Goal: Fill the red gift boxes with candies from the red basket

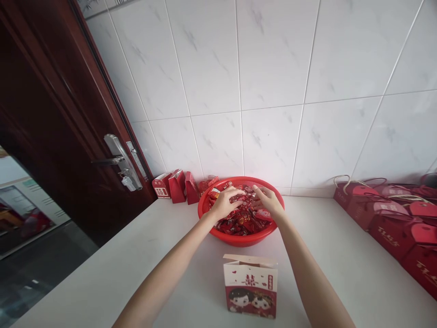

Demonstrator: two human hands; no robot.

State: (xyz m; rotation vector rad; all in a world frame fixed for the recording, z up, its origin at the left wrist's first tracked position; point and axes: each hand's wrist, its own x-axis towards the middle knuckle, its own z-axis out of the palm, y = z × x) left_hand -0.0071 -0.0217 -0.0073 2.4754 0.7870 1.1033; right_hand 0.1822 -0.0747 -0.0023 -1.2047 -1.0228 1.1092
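Both my hands are over a round red plastic basket (pixel 239 240) heaped with red-wrapped candies (pixel 244 221). My left hand (pixel 228 202) hovers above the left part of the heap, fingers apart and curved inward. Across from it, my right hand (pixel 268 200) is above the right part, its fingers also spread. Nothing shows in either hand. Between my forearms, nearer to me, a small white-and-red paper box (pixel 251 287) with two cartoon faces stands upright on the white table (pixel 146 259). Its top flaps look partly open.
Small red boxes (pixel 177 187) stand by the wall left of the basket. Several red gift boxes (pixel 385 228) with cord handles line the right side. A tiled wall (pixel 273 146) rises behind the table, and a dark wooden door (pixel 68 114) stands at the left.
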